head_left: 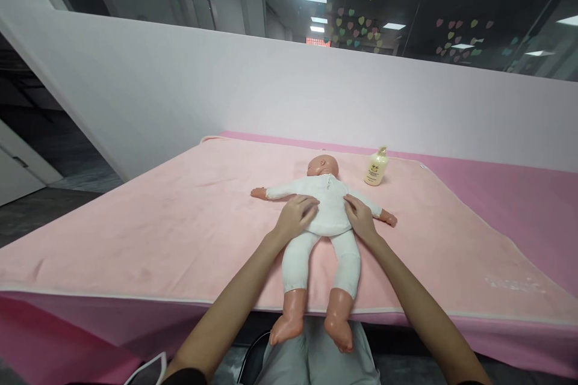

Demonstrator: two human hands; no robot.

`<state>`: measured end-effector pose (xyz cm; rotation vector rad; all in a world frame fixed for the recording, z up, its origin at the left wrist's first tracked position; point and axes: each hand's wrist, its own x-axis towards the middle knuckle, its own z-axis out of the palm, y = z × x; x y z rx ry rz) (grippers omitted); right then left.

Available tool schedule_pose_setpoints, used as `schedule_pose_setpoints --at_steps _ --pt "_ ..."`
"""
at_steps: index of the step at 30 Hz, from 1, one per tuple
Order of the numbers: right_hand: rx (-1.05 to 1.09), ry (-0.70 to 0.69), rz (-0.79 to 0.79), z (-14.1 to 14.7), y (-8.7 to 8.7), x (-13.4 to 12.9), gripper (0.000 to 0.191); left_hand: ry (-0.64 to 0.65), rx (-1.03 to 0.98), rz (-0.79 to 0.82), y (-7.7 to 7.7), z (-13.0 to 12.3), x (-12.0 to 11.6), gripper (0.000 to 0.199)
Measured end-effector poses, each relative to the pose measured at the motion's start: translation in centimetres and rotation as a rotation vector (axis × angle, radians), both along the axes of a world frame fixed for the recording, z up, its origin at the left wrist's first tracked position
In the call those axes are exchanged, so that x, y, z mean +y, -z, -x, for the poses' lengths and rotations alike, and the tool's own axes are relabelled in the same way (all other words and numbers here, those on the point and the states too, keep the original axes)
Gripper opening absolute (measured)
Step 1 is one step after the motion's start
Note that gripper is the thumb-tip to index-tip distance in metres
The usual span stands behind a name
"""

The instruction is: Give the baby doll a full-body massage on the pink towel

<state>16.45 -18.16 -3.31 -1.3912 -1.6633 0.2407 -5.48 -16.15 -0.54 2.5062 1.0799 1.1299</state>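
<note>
A baby doll (329, 204) in white cloth top and leggings lies stretched out, its arms spread and its head turned to one side. My left hand (297, 215) rests on the left side of its torso, thumb apart from the fingers, nothing gripped. On the opposite side, my right hand (360, 215) touches the torso with its fingers laid along the cloth, also open. The doll's bare feet (289, 322) hang past the table's front edge, above my lap. Beneath the doll spreads a pink blanket (158, 216).
A pale yellow pump bottle (376, 167) stands upright on the blanket, beyond the doll's right-hand arm. Behind the table rises a white wall (280, 96) with dark glass above. Darker pink cloth (510, 204) shows around the blanket.
</note>
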Motion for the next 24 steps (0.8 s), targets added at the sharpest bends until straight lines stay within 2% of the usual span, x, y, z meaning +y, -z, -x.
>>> schedule_pose_setpoints --at_steps 3,5,8,12,18,24 --pt "-0.125 -0.006 -0.177 0.5 -0.2 -0.8 0.027 0.029 -0.065 0.035 0.9 0.2 -0.6 0.027" --pt "-0.204 -0.087 -0.269 1.0 -0.4 -1.5 0.025 0.038 -0.075 0.043 1.1 0.3 -0.7 0.028" --pt "-0.253 -0.202 -0.304 1.7 -0.8 -2.1 0.023 0.037 -0.071 0.027 0.9 0.3 -0.8 0.027" --pt "-0.211 -0.242 -0.255 1.9 -1.4 -2.3 0.020 0.059 -0.056 -0.017 0.6 0.1 -1.2 0.025" --pt "-0.139 -0.306 -0.014 1.4 -2.2 -2.6 0.031 0.082 -0.024 -0.019 0.5 0.1 -1.4 0.025" --pt "-0.179 -0.297 -0.033 1.6 -2.2 -2.8 0.029 0.078 -0.012 -0.040 0.4 0.1 -1.4 0.025"
